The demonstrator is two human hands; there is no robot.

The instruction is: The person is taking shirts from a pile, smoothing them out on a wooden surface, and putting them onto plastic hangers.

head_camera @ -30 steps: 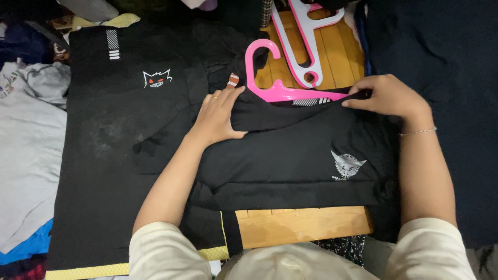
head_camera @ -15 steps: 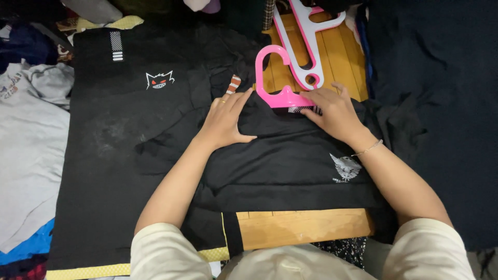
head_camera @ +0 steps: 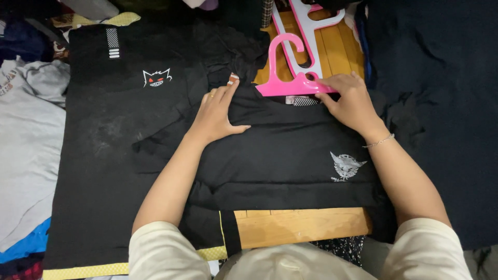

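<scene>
Head view, counts taken largest first. Dark garments: three; one large black shirt (head_camera: 119, 155) with a small cat-face print lies flat at 9 o'clock, one navy cloth (head_camera: 441, 103) fills 3 o'clock, one folded black shirt (head_camera: 290, 161) with a white winged emblem lies at centre on the wooden floor (head_camera: 303, 225). Grey shirt (head_camera: 26, 145): one, far 9 o'clock edge. Hangers: two; one pink hanger (head_camera: 290, 78) at 12 o'clock, its bar at the folded shirt's collar, and one white hanger (head_camera: 306, 31) beyond it, overlapped by the pink hook. Hands: two. Left hand (head_camera: 215, 111) lies flat, fingers spread, pressing the folded shirt's upper left. Right hand (head_camera: 353, 101) has fingertips closed on the pink hanger's bar at the collar.
</scene>
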